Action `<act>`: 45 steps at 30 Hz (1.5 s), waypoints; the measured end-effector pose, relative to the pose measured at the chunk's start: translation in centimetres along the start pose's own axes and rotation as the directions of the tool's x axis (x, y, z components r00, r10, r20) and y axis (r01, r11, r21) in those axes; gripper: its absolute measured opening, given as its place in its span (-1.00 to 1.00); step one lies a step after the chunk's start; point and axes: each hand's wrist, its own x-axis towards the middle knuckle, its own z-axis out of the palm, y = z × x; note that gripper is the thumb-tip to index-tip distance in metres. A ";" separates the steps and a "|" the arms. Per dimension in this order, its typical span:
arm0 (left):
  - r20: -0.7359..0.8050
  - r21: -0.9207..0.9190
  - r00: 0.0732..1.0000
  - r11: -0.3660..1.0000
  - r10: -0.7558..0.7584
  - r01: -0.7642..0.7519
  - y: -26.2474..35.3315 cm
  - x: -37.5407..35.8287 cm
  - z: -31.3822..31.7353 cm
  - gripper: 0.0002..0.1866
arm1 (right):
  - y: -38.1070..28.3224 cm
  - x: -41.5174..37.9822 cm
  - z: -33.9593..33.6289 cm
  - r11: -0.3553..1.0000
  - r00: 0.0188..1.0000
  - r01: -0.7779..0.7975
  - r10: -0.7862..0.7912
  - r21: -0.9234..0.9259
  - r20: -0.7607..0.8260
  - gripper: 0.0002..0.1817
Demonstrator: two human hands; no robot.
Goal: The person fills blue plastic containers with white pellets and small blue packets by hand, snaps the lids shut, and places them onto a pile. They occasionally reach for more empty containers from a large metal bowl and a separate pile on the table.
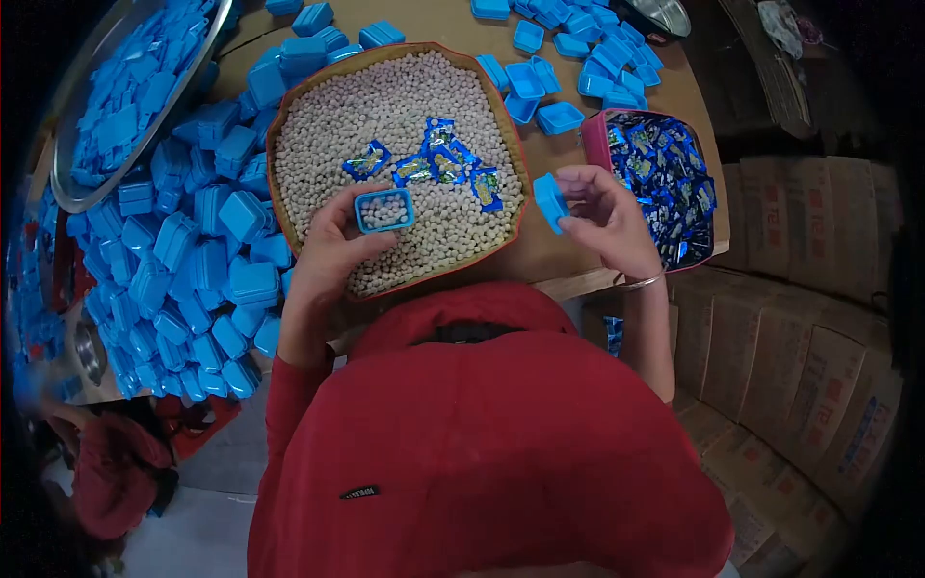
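Note:
My left hand (pixel 337 236) grips a small blue box (pixel 384 210) by its sides, low over the near left part of a wide tray (pixel 521 207). Pale round balls lie inside the box. My right hand (pixel 612 220) pinches another small blue container piece (pixel 550 203) between thumb and fingers, just past the tray's right rim; its inside is turned from view. The tray is full of the same pale balls (pixel 385 96), and several shiny blue printed packets (pixel 448 164) rest on top of them.
Closed blue boxes (pixel 183 260) are heaped left of the tray, beside a metal basin (pixel 72 188) of blue pieces. Open blue boxes (pixel 562 118) lie at the back right. A pink-rimmed container (pixel 595 144) holds blue packets. Cartons (pixel 800 366) stand at right; another person (pixel 116 472) is lower left.

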 end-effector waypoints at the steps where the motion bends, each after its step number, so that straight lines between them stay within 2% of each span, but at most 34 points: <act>1: 0.012 -0.024 1.000 1.000 0.010 -0.010 0.0 0.0 0.2 -0.43 | -0.5 0.2 0.3 0.992 0.997 -0.009 -0.001 0.123 0.080 -0.48; 2: 0.014 -0.047 1.000 0.999 0.020 -0.020 0.1 -0.1 0.4 -0.43 | -0.7 0.7 1.2 0.987 0.986 0.021 -0.047 0.159 0.162 -0.43; 4: 0.027 0.032 0.999 0.999 0.020 -0.021 -0.3 0.1 0.2 -0.46 | -1.8 1.6 4.4 0.997 0.977 0.042 -0.055 0.071 0.206 -0.43; 5: 0.032 0.070 0.999 0.997 0.027 -0.029 -0.4 0.1 0.3 -0.47 | -1.7 2.2 6.6 0.988 0.968 0.157 -0.153 -0.003 0.198 -0.43; 6: 0.050 0.040 0.998 0.998 0.040 -0.042 -0.8 0.0 0.3 -0.47 | -2.1 2.9 8.3 0.896 0.918 0.374 -0.321 -0.239 0.233 -0.44; 7: 0.051 0.063 0.996 0.995 0.069 -0.072 -1.1 0.0 0.3 -0.46 | -2.6 3.5 9.8 0.702 0.832 0.555 -0.469 -0.447 0.297 -0.44; 8: 0.063 0.084 0.993 0.991 0.095 -0.100 -1.4 0.0 0.3 -0.44 | -3.0 3.7 11.3 0.607 0.790 0.612 -0.499 -0.507 0.357 -0.47; 9: 0.033 0.119 0.993 0.986 0.117 -0.121 -1.6 0.1 0.5 -0.44 | -3.1 3.9 12.2 0.566 0.769 0.636 -0.524 -0.525 0.367 -0.47; 11: 0.019 0.078 0.994 0.991 0.107 -0.108 -1.1 -0.2 0.2 -0.44 | -3.1 4.2 13.1 0.477 0.729 0.670 -0.565 -0.569 0.386 -0.49; 15: -0.013 0.037 0.983 0.983 0.181 -0.181 -1.1 -0.1 0.8 -0.48 | -3.0 4.4 12.9 0.458 0.699 0.701 -0.595 -0.548 0.396 -0.47; 18: 0.031 0.064 0.986 0.985 0.161 -0.163 -1.0 -0.4 0.5 -0.48 | -2.8 4.6 12.5 0.456 0.661 0.741 -0.625 -0.493 0.416 -0.48; 21: 0.054 0.051 0.982 0.982 0.179 -0.182 -0.3 -1.1 0.8 -0.50 | -2.5 4.6 12.3 0.362 0.587 0.791 -0.679 -0.494 0.442 -0.49; 24: 0.065 0.051 0.963 0.963 0.260 -0.264 0.5 -1.4 1.1 -0.52 | -2.2 4.5 12.2 0.289 0.569 0.793 -0.665 -0.536 0.484 -0.46; 27: -0.066 0.173 0.956 0.947 0.286 -0.272 -1.1 -1.0 0.6 -0.55 | -1.9 4.9 13.1 0.522 0.629 0.774 -0.698 -0.359 0.341 -0.55; 29: -0.071 0.225 0.907 0.893 0.414 -0.390 -0.9 -1.1 1.2 -0.57 | -0.8 5.1 12.7 0.776 0.798 0.603 -0.586 -0.187 0.142 -0.64; 30: -0.072 0.249 0.877 0.860 0.476 -0.446 -0.5 -1.2 1.7 -0.58 | -0.4 5.2 12.6 0.864 0.867 0.498 -0.495 -0.076 0.059 -0.69; 31: -0.112 0.195 0.880 0.879 0.461 -0.435 -0.3 -1.4 2.1 -0.60 | -0.3 5.2 12.9 0.903 0.906 0.415 -0.422 0.110 0.043 -0.80; 34: -0.085 0.209 0.865 0.858 0.495 -0.470 -0.2 -1.6 2.1 -0.57 | 0.0 5.1 12.6 0.859 0.857 0.511 -0.511 0.027 0.066 -0.81; 37: -0.034 0.251 0.783 0.763 0.622 -0.595 -0.7 -0.7 2.0 -0.54 | -0.8 4.9 12.8 0.795 0.799 0.601 -0.601 -0.077 0.031 -0.83; 40: -0.080 0.172 0.815 0.813 0.574 -0.556 0.0 -1.0 2.6 -0.53 | -1.4 5.0 12.3 0.756 0.765 0.642 -0.642 -0.132 0.043 -0.83; 45: 0.007 0.358 0.740 0.689 0.673 -0.630 0.7 -0.8 2.0 -0.53 | -2.4 4.8 11.9 0.728 0.743 0.668 -0.662 -0.152 0.098 -0.83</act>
